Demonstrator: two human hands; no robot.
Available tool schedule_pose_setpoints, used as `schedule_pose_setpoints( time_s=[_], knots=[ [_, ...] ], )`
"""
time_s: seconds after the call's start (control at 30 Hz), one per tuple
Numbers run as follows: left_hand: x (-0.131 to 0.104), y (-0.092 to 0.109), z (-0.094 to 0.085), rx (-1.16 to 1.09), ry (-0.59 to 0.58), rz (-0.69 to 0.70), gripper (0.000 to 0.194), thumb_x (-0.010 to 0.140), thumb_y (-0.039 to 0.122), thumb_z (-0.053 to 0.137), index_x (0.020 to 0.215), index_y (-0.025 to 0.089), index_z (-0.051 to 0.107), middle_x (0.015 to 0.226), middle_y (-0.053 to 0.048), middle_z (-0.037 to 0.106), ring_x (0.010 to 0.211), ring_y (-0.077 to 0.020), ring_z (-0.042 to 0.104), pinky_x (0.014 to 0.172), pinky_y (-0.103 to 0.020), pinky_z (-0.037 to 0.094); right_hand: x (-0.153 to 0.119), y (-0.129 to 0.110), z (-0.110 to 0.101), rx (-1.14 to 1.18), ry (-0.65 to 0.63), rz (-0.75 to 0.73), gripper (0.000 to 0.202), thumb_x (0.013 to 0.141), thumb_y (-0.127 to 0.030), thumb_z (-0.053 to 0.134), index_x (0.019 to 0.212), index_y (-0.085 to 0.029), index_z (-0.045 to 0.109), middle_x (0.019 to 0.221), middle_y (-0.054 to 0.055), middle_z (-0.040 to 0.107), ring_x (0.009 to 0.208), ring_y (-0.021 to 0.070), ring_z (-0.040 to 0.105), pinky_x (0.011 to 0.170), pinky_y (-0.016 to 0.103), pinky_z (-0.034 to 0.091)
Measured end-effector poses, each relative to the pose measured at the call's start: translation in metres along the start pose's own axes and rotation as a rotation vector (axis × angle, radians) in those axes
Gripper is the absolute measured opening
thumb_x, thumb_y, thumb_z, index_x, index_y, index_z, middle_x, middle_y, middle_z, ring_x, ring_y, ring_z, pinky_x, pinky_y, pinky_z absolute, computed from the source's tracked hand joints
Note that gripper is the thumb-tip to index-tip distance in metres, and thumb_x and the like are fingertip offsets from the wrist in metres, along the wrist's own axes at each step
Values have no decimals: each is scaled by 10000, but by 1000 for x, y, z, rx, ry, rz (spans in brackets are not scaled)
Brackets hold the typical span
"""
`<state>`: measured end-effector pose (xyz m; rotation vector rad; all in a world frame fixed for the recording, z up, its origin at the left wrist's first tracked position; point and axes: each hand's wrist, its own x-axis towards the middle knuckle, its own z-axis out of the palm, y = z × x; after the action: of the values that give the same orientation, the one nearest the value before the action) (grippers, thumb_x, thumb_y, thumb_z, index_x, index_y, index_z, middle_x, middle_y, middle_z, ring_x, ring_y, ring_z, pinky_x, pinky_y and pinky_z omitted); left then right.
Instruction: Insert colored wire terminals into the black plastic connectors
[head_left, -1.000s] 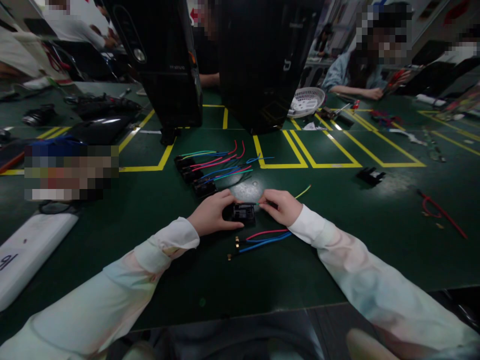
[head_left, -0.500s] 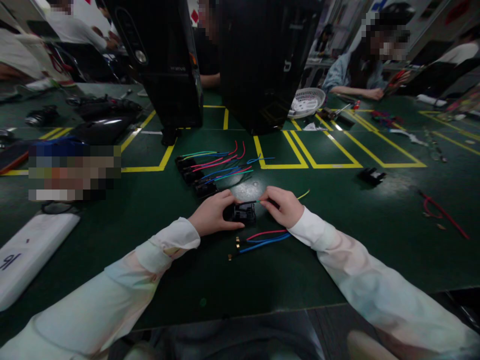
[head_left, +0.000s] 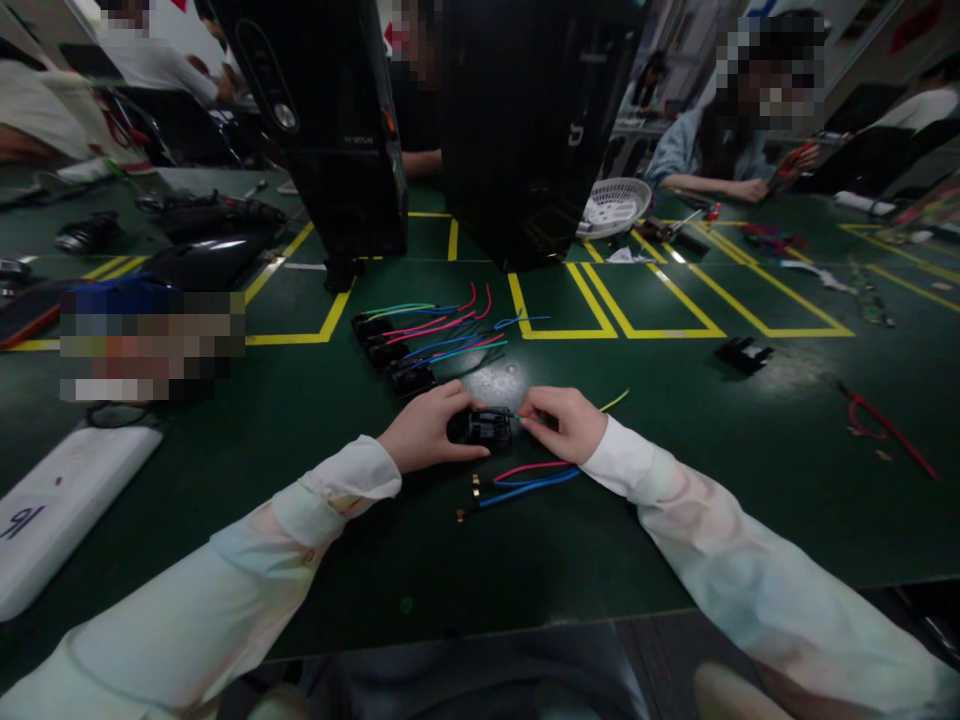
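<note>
My left hand (head_left: 431,430) grips a small black plastic socket housing (head_left: 489,428) by its left side, thumb in front and fingers behind. In a pinch, my right hand (head_left: 566,420) holds a yellow-green wire (head_left: 615,401), whose far end sticks out past the knuckles. The wire's near end lies at the top of the housing; whether it is seated inside I cannot tell. Just in front lie red and blue wires (head_left: 529,487) with brass terminals on their left ends. Behind my left hand, several black housings (head_left: 386,350) stand in a row with coloured wires coming out.
Two black computer cases (head_left: 525,130) stand at the back of the green table (head_left: 540,570). Another black housing (head_left: 744,353) and a red wire (head_left: 889,435) lie to the right. A white power strip-like box (head_left: 71,510) is at left. A white basket (head_left: 616,205) sits further back; a person works beyond it.
My right hand has tipped slightly lower with the wire, bringing the wire's near end closer down to the housing. My left hand and the housing have stayed in place.
</note>
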<state>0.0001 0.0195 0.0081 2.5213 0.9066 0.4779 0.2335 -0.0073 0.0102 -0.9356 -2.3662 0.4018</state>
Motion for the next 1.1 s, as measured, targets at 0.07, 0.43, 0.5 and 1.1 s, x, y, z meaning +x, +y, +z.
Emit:
schedule_pose_setpoints(
  time_s=[0.07,0.43,0.5,1.1],
  knots=[
    [1,0,0,7,-6,4,487,685,492,647,1053,185,563,967,-52,511,888,-210,538,777,-332,453,2,0,1,-16,24,7,127,799,-169,498,681,-184,452,604,-28,432,551,100,417,534,215,330],
    [1,0,1,32,-14,-2,483,683,503,645,1034,183,559,954,-46,504,873,-204,534,763,-328,453,7,5,2,-32,76,-35,166,833,-178,498,672,-184,460,620,-16,464,577,107,445,554,210,346],
    [1,-1,1,34,-19,5,484,678,505,649,1033,188,557,959,-45,506,880,-204,532,766,-326,452,8,6,2,-53,112,-8,164,839,-186,496,677,-180,472,632,-8,478,595,113,459,571,216,354],
    [2,0,1,23,-5,-15,474,662,515,657,996,192,566,957,-46,516,868,-209,534,753,-331,451,8,7,2,-69,163,107,139,815,-231,537,692,-170,512,634,-3,500,583,108,456,562,216,346]
  ],
)
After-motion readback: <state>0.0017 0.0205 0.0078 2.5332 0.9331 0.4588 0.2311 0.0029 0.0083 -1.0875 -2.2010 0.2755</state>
